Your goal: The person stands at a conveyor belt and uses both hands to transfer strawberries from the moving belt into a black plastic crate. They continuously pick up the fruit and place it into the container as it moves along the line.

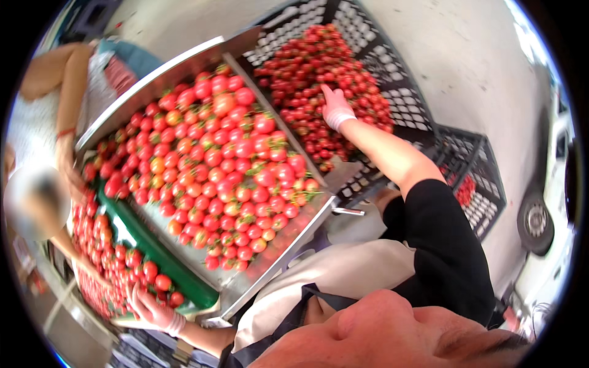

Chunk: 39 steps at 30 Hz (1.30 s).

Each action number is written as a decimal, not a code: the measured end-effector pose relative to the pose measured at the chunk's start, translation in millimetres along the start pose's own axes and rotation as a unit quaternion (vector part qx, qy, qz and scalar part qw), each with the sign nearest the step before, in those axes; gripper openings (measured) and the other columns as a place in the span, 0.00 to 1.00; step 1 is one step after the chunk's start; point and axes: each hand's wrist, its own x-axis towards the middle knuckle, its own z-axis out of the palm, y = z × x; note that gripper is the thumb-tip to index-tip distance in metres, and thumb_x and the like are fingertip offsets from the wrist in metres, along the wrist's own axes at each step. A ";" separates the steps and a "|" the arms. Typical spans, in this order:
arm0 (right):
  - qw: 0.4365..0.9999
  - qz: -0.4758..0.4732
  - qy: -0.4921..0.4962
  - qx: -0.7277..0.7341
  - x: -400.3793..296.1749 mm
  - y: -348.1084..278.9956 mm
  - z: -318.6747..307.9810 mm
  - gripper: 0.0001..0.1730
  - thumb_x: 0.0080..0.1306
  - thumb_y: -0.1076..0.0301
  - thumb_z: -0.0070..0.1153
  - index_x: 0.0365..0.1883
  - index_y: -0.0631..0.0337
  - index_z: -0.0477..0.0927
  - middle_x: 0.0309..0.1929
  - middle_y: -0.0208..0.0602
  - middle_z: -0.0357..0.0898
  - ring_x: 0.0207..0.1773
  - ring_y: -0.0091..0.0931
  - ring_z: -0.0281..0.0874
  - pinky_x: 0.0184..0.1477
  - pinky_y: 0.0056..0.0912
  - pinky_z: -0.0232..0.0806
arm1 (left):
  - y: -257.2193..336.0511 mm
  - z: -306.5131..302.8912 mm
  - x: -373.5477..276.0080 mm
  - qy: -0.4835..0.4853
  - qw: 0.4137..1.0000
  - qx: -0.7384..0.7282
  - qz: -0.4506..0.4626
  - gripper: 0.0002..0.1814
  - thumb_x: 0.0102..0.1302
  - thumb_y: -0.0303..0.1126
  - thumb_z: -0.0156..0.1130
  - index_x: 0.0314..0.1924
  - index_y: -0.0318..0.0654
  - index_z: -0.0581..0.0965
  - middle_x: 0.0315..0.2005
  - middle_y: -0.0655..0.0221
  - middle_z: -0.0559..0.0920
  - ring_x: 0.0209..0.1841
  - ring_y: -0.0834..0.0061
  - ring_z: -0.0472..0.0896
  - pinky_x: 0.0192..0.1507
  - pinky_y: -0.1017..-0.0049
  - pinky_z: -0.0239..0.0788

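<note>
My left hand (pixel 152 309), in a pale pink glove with a white cuff, rests its extended fingers at the edge of the small red tomatoes on the belt (pixel 103 262). Nothing shows gripped in it. My gloved right hand (pixel 337 108) is over the red cherry tomatoes (pixel 313 69) heaped in a black mesh plastic crate (pixel 405 106). One finger points out over the heap; the palm side is hidden. Between my hands, a metal tray (pixel 172 230) holds many larger tomatoes (pixel 230 161), some with green calyxes and a few orange.
A green roller (pixel 156 248) divides tray and belt. A metal plate (pixel 271 103) separates tray and crate; a metal handle (pixel 349 211) juts from the tray's near corner. A second black crate (pixel 487 184) stands at right. Across the belt, a co-worker's hand (pixel 76 184) is by the tomatoes.
</note>
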 end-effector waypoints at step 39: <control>0.665 -0.215 -0.201 0.687 -280.7 -113.3 -179.6 0.25 0.66 0.81 0.56 0.63 0.66 0.70 0.56 0.48 0.77 0.55 0.35 0.81 0.57 0.34 0.76 | 18.6 12.4 -3.3 0.092 0.970 -0.179 0.134 0.08 0.68 0.28 0.63 0.43 0.33 0.84 0.50 0.57 0.82 0.53 0.61 0.81 0.57 0.66 0.73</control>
